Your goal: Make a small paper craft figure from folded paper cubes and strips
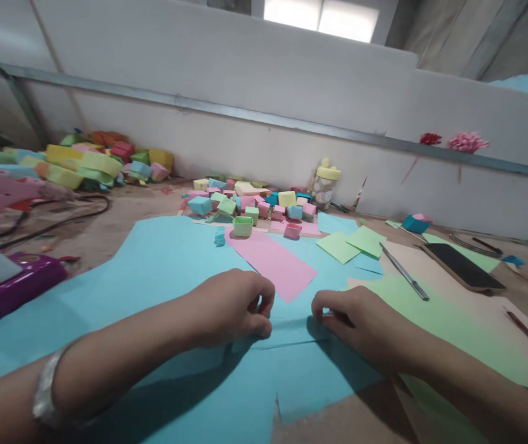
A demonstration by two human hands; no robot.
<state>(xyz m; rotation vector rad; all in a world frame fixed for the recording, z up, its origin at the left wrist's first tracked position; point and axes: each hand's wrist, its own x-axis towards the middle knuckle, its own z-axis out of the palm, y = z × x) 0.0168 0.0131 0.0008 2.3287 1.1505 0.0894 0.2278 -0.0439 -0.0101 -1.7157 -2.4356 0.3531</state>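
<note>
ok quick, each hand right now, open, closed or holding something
Left hand: fingers curled over blue paper; can't tell if holding any.
Right hand: curled too; can't tell if holding any.

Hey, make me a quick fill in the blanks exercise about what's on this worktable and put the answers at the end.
1. A silver bracelet circles the wrist of the person's ____ arm.
2. The lid of the jar by the wall is ____.
3. The long paper strip on the blue paper, just beyond the left hand and right hand, is ____.
4. The black phone lies nearer the person's ____ hand.

Missing words: left; yellow; pink; right.
</note>
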